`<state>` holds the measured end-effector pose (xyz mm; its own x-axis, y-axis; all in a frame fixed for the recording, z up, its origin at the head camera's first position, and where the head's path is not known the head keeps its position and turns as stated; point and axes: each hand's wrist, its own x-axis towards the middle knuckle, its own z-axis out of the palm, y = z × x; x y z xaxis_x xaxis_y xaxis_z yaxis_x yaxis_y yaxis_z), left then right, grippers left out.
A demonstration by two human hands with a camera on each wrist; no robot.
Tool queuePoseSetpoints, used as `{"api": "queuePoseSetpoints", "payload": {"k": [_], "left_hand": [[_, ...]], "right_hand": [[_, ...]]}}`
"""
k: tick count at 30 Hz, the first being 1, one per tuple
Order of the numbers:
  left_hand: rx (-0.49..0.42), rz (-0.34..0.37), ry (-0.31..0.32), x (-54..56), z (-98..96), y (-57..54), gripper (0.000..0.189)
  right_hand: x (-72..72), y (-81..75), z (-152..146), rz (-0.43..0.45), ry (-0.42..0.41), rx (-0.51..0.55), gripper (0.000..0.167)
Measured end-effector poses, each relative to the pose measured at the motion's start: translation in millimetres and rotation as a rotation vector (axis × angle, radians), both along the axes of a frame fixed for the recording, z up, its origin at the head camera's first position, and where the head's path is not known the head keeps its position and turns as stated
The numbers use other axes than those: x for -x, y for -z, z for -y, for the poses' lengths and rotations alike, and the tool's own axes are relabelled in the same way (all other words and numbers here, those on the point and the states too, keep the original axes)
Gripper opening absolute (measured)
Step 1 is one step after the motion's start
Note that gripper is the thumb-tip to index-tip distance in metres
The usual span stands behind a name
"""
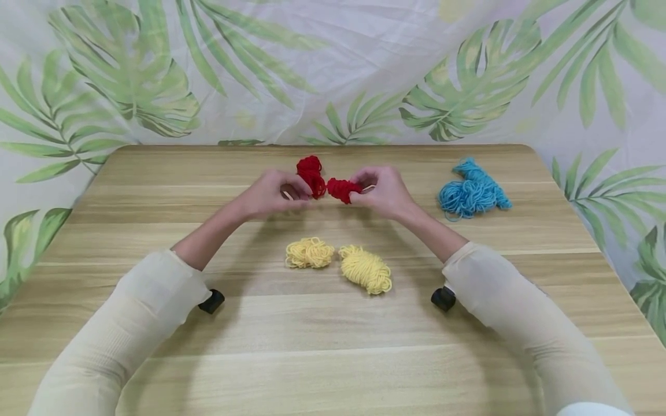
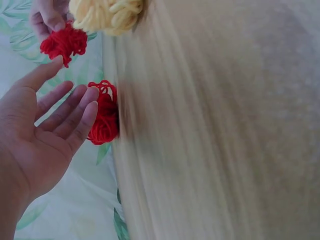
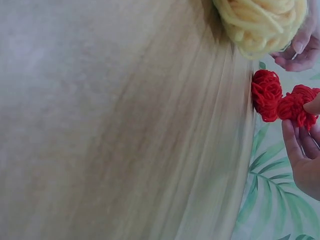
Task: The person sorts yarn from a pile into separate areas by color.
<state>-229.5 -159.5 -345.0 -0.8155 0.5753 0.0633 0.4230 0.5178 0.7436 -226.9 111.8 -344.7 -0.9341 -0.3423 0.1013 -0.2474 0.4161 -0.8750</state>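
Observation:
My right hand (image 1: 386,190) pinches a small bundle of red yarn (image 1: 341,190) between thumb and fingers; the right wrist view shows this bundle (image 3: 296,107) held up off the table. Just left of it, a second red yarn bundle (image 1: 309,167) rests on the table toward the back. Beside that second bundle is my left hand (image 1: 272,193), thumb and fingers apart and nothing between them. From the left wrist, the fingers of the left hand (image 2: 45,125) look loosely extended, their tips overlapping the resting red bundle (image 2: 104,117).
Two yellow yarn bundles, one on the left (image 1: 309,253) and one on the right (image 1: 366,270), lie nearer the front, between my forearms. Blue yarn (image 1: 473,193) sits at the back right of the wooden table (image 1: 322,358). A leaf-patterned cloth (image 1: 364,52) hangs behind the table.

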Motion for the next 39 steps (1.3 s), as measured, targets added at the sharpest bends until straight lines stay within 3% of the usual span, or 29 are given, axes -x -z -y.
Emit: {"api": "queuePoseSetpoints", "payload": {"k": [11, 27, 39], "left_hand": [[-0.008, 0.012, 0.069, -11.9, -4.2, 0.8, 0.024], [0.001, 0.047, 0.104, -34.6, -4.9, 2.7, 0.03], [0.015, 0.057, 0.127, -49.9, -0.3, 5.3, 0.034]], "right_hand": [[11.1, 3.1, 8.2, 0.02, 0.061, -0.004, 0.017], [33.7, 13.2, 15.5, 0.116, 0.162, -0.023, 0.018], [46.1, 15.5, 26.1, 0.115, 0.199, -0.046, 0.018]]}}
